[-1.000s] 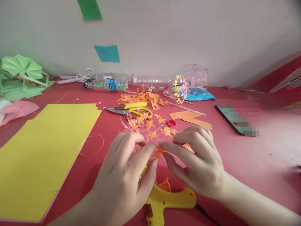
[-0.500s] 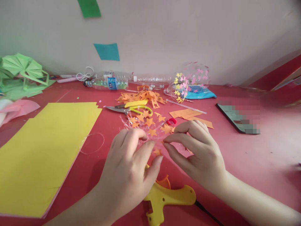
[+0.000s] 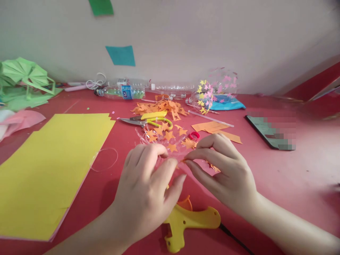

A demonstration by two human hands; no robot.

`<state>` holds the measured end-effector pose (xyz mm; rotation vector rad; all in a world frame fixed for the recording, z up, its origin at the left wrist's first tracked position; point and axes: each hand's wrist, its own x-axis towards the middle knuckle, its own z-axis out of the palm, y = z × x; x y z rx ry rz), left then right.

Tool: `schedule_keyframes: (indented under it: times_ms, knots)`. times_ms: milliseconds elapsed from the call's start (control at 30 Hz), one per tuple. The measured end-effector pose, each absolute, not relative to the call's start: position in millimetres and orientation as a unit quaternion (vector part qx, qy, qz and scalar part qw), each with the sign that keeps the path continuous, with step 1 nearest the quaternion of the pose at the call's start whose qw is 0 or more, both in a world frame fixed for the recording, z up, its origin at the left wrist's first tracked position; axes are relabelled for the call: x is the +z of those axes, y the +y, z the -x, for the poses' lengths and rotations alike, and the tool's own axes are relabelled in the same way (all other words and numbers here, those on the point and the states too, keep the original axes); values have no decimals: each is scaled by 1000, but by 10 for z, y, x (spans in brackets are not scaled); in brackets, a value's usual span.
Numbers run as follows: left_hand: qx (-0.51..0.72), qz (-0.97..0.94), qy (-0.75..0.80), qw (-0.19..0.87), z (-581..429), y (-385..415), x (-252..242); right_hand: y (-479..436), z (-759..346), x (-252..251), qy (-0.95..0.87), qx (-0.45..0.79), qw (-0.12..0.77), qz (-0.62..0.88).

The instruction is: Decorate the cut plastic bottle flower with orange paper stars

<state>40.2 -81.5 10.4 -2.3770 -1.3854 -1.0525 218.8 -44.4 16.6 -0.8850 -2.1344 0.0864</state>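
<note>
My right hand (image 3: 225, 170) pinches a small orange paper star (image 3: 183, 161) between thumb and forefinger, seen nearly edge-on. To its left, my left hand (image 3: 148, 180) has bent fingers, with thumb and forefinger apart; nothing shows between them. Just beyond both hands lies a clear plastic piece cut into strips, with orange paper stars (image 3: 169, 136) on it. A red ring (image 3: 194, 136) sits at its right side. More orange stars (image 3: 213, 167) lie partly behind my right hand. Below my hands rests a yellow glue gun (image 3: 196, 219) with an orange trigger, its front hidden by my left hand.
Yellow paper sheets (image 3: 53, 170) cover the left. Scissors (image 3: 132, 122), a yellow cutter (image 3: 154, 115) and orange scraps (image 3: 162, 106) lie behind the stars. Plastic bottles (image 3: 111, 92) and a star-covered clear piece (image 3: 207, 94) line the wall. A phone (image 3: 265, 132) lies right.
The orange star near my left thumb and forefinger is no longer seen there, and the piece in my right fingertips shows more. Both hands stay nearly in place; the view shifts slightly.
</note>
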Motion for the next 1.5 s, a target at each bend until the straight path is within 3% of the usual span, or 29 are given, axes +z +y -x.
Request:
schedule_keyframes:
  times_ms: [1033, 1500]
  knots:
    - [-392, 781, -481, 73, -469, -744, 35, -430, -2249, 75, -881, -159, 368, 252]
    - [-401, 781, -473, 75, -463, -718, 60, -428, -2247, 58, -882, -152, 380, 232]
